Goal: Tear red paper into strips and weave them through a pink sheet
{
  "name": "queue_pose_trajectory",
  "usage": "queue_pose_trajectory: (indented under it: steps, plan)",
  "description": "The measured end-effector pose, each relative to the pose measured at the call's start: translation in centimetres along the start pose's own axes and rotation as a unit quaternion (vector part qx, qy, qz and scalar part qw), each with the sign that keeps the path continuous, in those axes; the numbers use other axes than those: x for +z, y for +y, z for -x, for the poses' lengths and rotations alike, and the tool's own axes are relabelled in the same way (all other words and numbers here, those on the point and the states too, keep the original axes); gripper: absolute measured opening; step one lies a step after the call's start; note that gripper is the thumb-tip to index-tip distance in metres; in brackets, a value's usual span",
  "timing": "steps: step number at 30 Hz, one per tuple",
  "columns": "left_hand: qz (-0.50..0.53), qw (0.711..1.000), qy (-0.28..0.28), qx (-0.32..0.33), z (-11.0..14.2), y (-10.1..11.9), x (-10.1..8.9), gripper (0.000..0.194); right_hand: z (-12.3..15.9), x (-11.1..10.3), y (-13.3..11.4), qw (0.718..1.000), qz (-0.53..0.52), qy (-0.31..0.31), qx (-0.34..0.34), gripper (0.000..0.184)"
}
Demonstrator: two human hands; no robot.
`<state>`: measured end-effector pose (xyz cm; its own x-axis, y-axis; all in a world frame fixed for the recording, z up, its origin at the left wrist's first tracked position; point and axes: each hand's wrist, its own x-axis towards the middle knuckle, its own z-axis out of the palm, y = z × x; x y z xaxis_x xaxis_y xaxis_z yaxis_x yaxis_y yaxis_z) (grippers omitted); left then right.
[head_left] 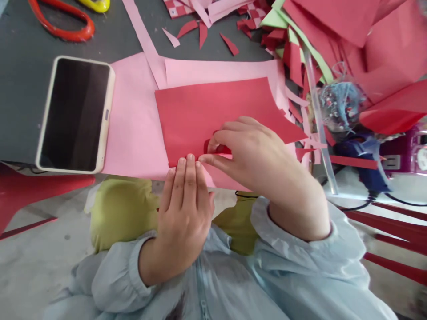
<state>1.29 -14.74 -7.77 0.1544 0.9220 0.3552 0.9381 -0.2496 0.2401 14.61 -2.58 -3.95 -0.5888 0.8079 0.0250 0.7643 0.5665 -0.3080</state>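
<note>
A sheet of red paper (pixel 213 111) lies on pink paper (pixel 133 129) along the near edge of the table. My left hand (pixel 187 209) is flat, its straight fingertips pressing on the near edge of the red sheet. Beside it, my right hand (pixel 253 151) has curled fingers and its thumb at that same edge, pinching the paper. Part of the red sheet's near edge is hidden beneath my right hand.
A phone (pixel 75 115) lies on the left, with orange-handled scissors (pixel 66 26) behind it. Red and pink paper scraps (pixel 230 44) cover the back right. At the right are a clear glue stick (pixel 320 120), a blue glue gun (pixel 363 160) and its cord.
</note>
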Motion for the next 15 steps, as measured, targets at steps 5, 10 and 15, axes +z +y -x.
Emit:
queue_pose_trajectory:
  steps: [5, 10, 15]
  plan:
    - [-0.016, 1.000, 0.006, -0.002, 0.2, 0.0, -0.1, 0.050, -0.2, 0.2, -0.3, 1.000, -0.009, -0.003, 0.004, 0.023]
    - [-0.020, 1.000, -0.004, -0.006, 0.3, 0.0, -0.7, 0.051, -0.5, 0.1, -0.2, 0.999, -0.020, -0.018, 0.019, 0.025]
    - [-0.031, 0.999, -0.023, -0.011, 0.4, 0.0, -1.2, 0.054, -0.6, 0.1, -0.5, 0.999, -0.017, -0.019, 0.036, 0.024]
